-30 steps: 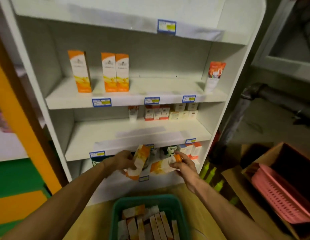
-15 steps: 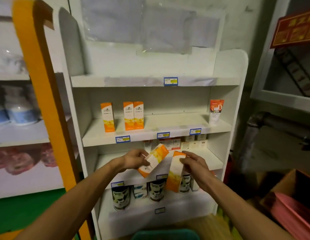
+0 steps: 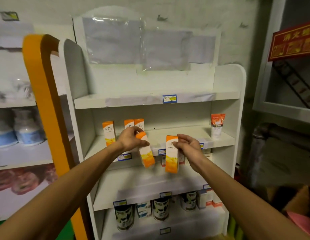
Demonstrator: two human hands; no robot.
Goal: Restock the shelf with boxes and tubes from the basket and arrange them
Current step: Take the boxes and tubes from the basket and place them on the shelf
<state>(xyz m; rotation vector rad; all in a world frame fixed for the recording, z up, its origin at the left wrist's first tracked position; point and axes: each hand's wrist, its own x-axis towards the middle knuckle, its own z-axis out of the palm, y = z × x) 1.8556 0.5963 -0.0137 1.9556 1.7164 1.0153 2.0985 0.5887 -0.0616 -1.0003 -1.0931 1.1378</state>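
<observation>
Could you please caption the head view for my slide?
Left hand and right hand each raise an orange box toward the shelf.

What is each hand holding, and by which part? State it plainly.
The left hand grips a tilted orange-and-white box by its upper end. The right hand holds a second, upright orange box by its upper right side.

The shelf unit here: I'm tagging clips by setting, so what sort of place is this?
Most likely a small shop or pharmacy. The white shelf unit carries price labels on its edges, matching orange boxes stand in a row, and each hand, left hand and right hand, holds another such box.
</observation>
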